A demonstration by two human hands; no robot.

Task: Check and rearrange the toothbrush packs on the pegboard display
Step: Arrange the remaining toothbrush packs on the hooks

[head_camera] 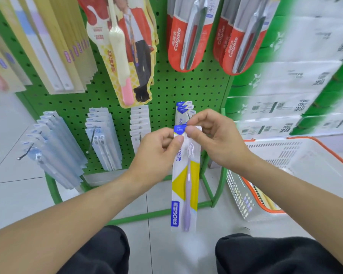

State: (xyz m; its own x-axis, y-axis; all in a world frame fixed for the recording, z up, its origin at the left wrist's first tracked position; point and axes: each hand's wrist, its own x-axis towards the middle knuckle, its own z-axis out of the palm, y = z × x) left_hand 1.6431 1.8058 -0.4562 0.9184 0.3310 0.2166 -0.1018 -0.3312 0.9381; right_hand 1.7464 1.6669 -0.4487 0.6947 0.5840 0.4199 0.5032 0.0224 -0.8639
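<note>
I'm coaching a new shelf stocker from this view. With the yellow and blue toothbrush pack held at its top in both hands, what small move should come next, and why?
Probably lift the pack up and forward to the hook holding the matching packs and thread its hang hole on. Both the left hand and right hand pinch its top edge just below that bunch, and the pack dangles free.

The floor point(12, 196) is laid with pale grey-white tiles parted by thin dark joints, and the light on it is even and bright. A green metal stand frame point(53, 191) with a curved leg rests on the tiles. To the right stands a stack of wrapped tissue packs point(297, 80) in white and green, blurred toward the edge. Beside it, low on the floor, sits a white plastic shopping basket point(285, 161) with an orange rim and slotted walls.
</note>
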